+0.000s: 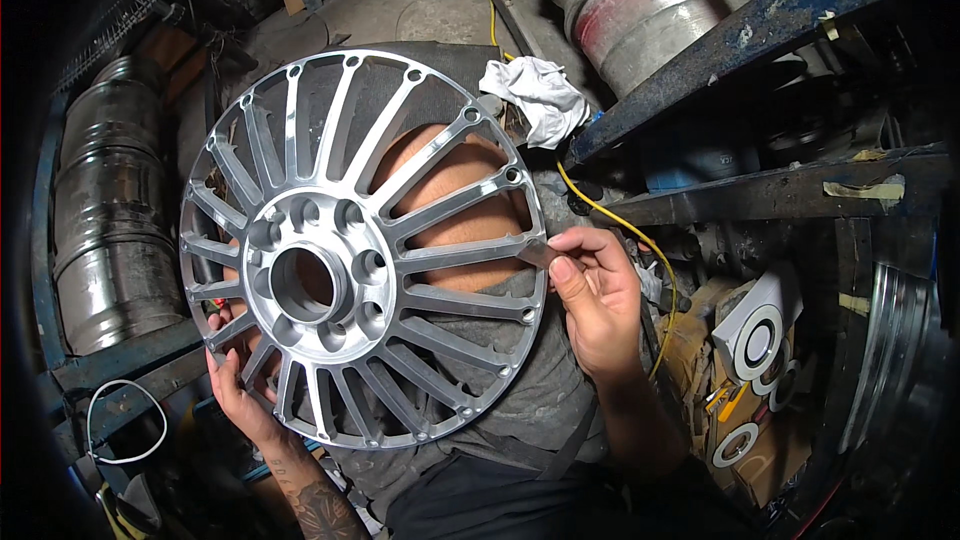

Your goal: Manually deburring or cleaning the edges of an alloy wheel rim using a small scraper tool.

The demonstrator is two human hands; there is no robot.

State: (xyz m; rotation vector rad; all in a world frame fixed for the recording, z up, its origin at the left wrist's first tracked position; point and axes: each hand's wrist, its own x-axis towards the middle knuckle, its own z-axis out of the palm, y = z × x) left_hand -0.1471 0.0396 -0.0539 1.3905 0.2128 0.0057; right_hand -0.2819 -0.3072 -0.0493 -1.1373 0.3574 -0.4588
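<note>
A silver multi-spoke wheel face (320,285) with a round hub opening and several bolt holes rests across my lap, facing up. My left hand (238,395) holds its rim at the lower left, the fingers partly hidden under the spokes. At the right edge, my right hand (600,300) pinches a small, thin grey piece (537,251) between thumb and fingers. That piece lies against the outer end of a spoke; its material is hard to make out. Through the spokes show a bare knee (450,185) and dark grey cloth (520,330).
Stacked metal rims (115,210) stand at the left, and more (650,10) at the upper right by a blue metal frame (730,50). A white rag (540,100) lies beyond the wheel. A yellow cable (610,212) runs down the right, near cardboard and abrasive discs (757,342).
</note>
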